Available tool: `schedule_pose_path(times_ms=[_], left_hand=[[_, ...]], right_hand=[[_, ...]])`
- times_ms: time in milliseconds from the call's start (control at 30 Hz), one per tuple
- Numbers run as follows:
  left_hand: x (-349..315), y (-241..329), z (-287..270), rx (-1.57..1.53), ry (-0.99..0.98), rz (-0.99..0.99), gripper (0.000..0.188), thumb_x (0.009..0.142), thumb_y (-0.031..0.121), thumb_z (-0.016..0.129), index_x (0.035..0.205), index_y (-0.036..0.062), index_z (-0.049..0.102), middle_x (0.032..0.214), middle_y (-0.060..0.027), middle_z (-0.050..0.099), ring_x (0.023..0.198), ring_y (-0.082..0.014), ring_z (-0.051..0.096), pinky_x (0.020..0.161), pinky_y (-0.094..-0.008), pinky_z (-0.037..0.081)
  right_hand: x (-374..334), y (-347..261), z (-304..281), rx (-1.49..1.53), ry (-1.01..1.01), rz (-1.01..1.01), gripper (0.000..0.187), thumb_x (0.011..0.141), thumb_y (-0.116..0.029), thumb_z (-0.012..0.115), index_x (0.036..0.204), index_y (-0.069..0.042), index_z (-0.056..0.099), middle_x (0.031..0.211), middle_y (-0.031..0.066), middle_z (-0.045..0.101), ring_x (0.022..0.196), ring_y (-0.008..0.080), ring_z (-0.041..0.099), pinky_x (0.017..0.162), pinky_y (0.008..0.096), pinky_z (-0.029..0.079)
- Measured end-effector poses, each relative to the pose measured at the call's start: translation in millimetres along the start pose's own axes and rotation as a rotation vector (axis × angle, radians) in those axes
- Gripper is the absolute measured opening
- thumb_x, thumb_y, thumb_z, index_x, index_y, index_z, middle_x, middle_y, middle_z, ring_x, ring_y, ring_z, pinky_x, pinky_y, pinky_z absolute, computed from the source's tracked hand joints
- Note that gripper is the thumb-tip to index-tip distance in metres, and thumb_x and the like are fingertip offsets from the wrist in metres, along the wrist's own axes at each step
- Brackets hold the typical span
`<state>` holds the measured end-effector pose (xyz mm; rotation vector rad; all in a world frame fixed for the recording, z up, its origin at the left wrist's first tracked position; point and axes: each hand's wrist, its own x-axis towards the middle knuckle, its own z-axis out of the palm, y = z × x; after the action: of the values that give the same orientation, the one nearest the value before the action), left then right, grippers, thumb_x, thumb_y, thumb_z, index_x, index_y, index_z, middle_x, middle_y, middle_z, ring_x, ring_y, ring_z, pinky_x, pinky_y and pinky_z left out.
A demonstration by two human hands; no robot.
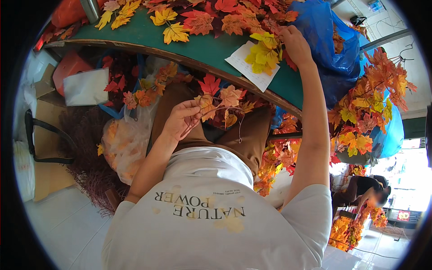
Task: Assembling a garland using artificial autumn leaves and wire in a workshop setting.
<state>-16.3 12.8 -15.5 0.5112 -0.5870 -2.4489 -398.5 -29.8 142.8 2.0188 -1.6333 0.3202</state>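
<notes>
Over my lap, my left hand (183, 119) pinches the thin stem of an artificial maple leaf garland (230, 96) with red, peach and orange leaves. A pale wire loop (240, 130) dangles from that garland. My right hand (296, 46) is stretched out to the green table, its fingers closed at the stem end of a yellow maple leaf sprig (263, 56). This sprig partly covers a white sheet of paper (252, 65) with writing. The fingertips of my right hand are partly lost among the leaves.
Loose leaf sprigs (198, 22) cover the far side of the green table (202, 47). A blue plastic bag (326, 36) stands beside my right arm. Finished-looking garlands (360, 114) hang at the right. Left of my legs are a clear bag (123, 139) and a cardboard box (51, 135). Another person (371, 193) works further right.
</notes>
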Motion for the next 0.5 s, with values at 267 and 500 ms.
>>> schedule_pose_path(times_ms=[267,500], left_hand=[[-5.1,-3.7,10.2,0.112,0.042,0.002,0.019,0.084,0.003,0.060,0.102,0.0013,0.058,0.077,-0.0032,0.059,0.063,-0.0082,0.057,0.054,-0.0182,0.049],[-1.8,-9.4,3.6,0.178,-0.048,-0.002,0.020,0.084,0.003,0.060,0.104,0.0023,0.058,0.080,-0.0031,0.059,0.065,-0.0102,0.058,0.057,-0.0193,0.049]], right_hand=[[4.2,5.7,-22.7,-0.061,0.063,-0.123,0.022,0.079,-0.002,0.052,0.099,-0.010,0.058,0.098,0.0087,0.055,0.086,0.0296,0.059,0.069,0.0356,0.050],[15.2,36.9,-31.2,-0.046,0.131,-0.027,0.024,0.080,-0.005,0.056,0.103,-0.010,0.062,0.093,0.0088,0.060,0.079,0.0274,0.062,0.066,0.0347,0.050]])
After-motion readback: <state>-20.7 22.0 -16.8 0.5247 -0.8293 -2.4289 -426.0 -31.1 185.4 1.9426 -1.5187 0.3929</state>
